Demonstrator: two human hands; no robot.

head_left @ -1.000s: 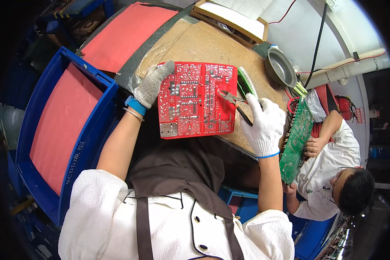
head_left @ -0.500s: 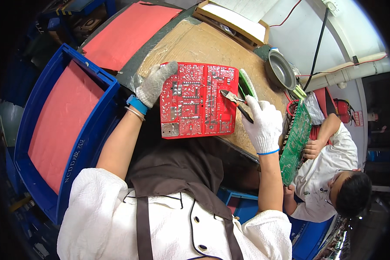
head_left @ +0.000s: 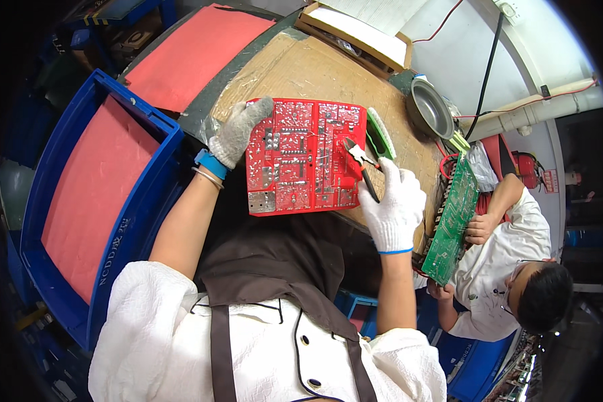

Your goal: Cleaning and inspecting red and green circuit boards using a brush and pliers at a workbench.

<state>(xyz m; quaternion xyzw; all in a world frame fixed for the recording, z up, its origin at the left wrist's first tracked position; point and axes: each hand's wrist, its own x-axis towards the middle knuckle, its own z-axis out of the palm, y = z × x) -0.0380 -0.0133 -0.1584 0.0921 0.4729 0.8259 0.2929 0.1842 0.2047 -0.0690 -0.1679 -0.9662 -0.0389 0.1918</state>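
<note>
The red board (head_left: 306, 157) hangs upright-looking before the person's apron (head_left: 275, 258), its soldered face to the camera, overlapping the tabletop's near edge; whether it rests there I cannot tell. The left hand (head_left: 241, 134), in a grey glove, is at its 10 o'clock corner, fingers closed over the edge so that the board is gripped. The cutters (head_left: 357, 153) lie across its 3 o'clock side, tips over the face and pointing toward 11 o'clock; whether they touch it is too small to tell. The right hand (head_left: 393, 209), in a white glove at 4 o'clock, is curled around their handles, which stand slightly apart. Just past the board, between 2 and 3 o'clock, is a green brush (head_left: 380, 134). Cardboard (head_left: 321, 74) covers the tabletop (head_left: 243, 65) toward 12 o'clock. Farther out, a box (head_left: 409, 52) stands at 1 o'clock, a metal bowl (head_left: 435, 115) tilts at 2, and a red sheet (head_left: 201, 57) lies between 10 and 11. A blue crate (head_left: 137, 214) sits between 8 and 9 o'clock, lined with another red sheet (head_left: 97, 201). At 4 o'clock, beyond the right hand, a co-worker (head_left: 502, 261) holds a green board (head_left: 452, 224) with both hands.
</note>
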